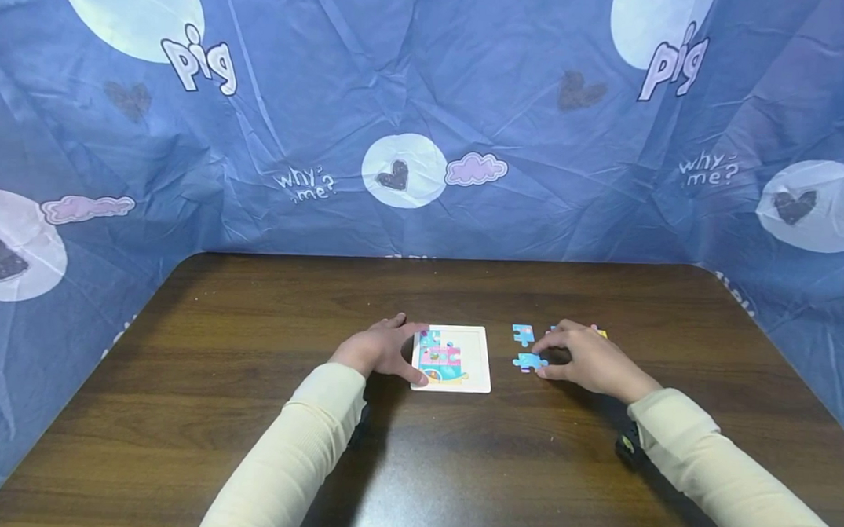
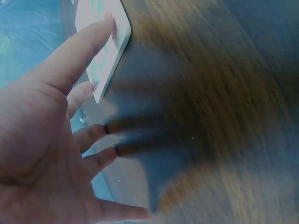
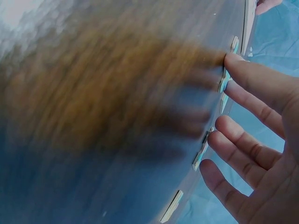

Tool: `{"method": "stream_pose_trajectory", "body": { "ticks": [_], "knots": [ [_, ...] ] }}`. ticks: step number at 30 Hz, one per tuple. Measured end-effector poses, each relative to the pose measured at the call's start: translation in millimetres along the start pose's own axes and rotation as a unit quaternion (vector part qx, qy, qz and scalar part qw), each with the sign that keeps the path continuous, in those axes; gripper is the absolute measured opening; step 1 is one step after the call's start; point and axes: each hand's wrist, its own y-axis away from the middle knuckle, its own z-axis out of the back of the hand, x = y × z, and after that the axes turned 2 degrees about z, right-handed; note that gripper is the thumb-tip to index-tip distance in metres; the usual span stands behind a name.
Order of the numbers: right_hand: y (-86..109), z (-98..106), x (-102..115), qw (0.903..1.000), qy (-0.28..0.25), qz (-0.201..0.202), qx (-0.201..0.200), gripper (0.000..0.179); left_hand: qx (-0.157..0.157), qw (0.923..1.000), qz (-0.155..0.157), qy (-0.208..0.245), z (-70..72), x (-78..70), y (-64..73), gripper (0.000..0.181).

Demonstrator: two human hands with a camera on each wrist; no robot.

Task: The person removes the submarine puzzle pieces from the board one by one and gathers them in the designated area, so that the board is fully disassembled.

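- the left hand rests against the left edge of a small white puzzle board near the middle of the wooden table; its fingers lie nearly straight, spread, gripping nothing, just steadying the board.
- in the left wrist view the thumb tip presses on the board's near corner while the other fingers hang over the table beside it.
- the board already carries a patch of joined pieces in its left half, pink, blue and yellow; the right half is bare white.
- the right hand sits at 3 o'clock from the board, a little apart from it, palm down over the loose pieces.
- its thumb and forefinger tips touch a blue puzzle piece lying flat on the table between the hand and the board; the fingers are only lightly bent, and i cannot tell whether they actually pinch it or merely touch it.
- the right wrist view shows the fingers mostly straight and fanned, a fingertip on the edge of that piece.
- a second blue piece lies at 12 o'clock from the first, untouched, just beside the knuckles.
- more pieces peek out behind the hand at its 12 o'clock, one yellow edge showing.
- both arms wear cream sleeves.
- a blue cartoon-printed cloth walls the table on three sides.
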Motion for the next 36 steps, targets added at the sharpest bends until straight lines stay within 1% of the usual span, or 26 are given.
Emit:
{"method": "stream_pose_trajectory", "body": {
  "ticks": [4, 10, 15, 18, 21, 26, 32, 34, 36],
  "knots": [
    [-0.3, -0.4, -0.8, 1.0, -0.003, -0.001, 0.001, 0.028, -0.003, 1.0, 0.008, 0.004, 0.4, 3.0, 0.5, 0.09],
    [-1.1, 1.0, -1.0, 1.0, -0.009, -0.002, 0.002, 0.03, -0.007, 1.0, 0.0, 0.004, 0.9, 5.3, 2.0, 0.091],
    [-2.5, 2.4, 0.2, 0.9999, -0.016, -0.003, -0.005, 0.03, -0.008, 0.9999, -0.001, 0.007, -1.1, 6.5, -0.2, 0.092],
    [-3.6, 2.3, 1.2, 0.9992, -0.03, 0.007, -0.026, 0.029, -0.008, 0.9999, -0.001, 0.008, -2.1, 6.3, -0.8, 0.091],
    [-6.4, 2.0, 4.0, 0.997, -0.06, 0.013, -0.048, 0.029, -0.009, 0.9999, -0.005, 0.004, -2.1, 4.4, -0.7, 0.09],
    [-11.7, 2.9, 11.8, 0.9932, -0.104, -0.001, -0.052, 0.035, -0.011, 0.9999, -0.007, -0.001, -2.4, 0.3, 0.9, 0.089],
    [-20.7, 2.6, 18.7, 0.991, -0.125, 0.007, -0.049, 0.038, -0.002, 0.9998, 0.019, 0.008, -1.9, -1.7, 4.2, 0.09],
    [-24.2, 1.8, 21.4, 0.9904, -0.131, 0.007, -0.045, 0.039, 0.001, 0.9995, 0.028, 0.012, -1.9, -1.7, 4.4, 0.09],
    [-27.7, 0.7, 25.0, 0.9898, -0.136, 0.002, -0.041, 0.039, 0.001, 0.9995, 0.03, 0.013, -1.9, -1.5, 4.4, 0.09]
  ]
}}
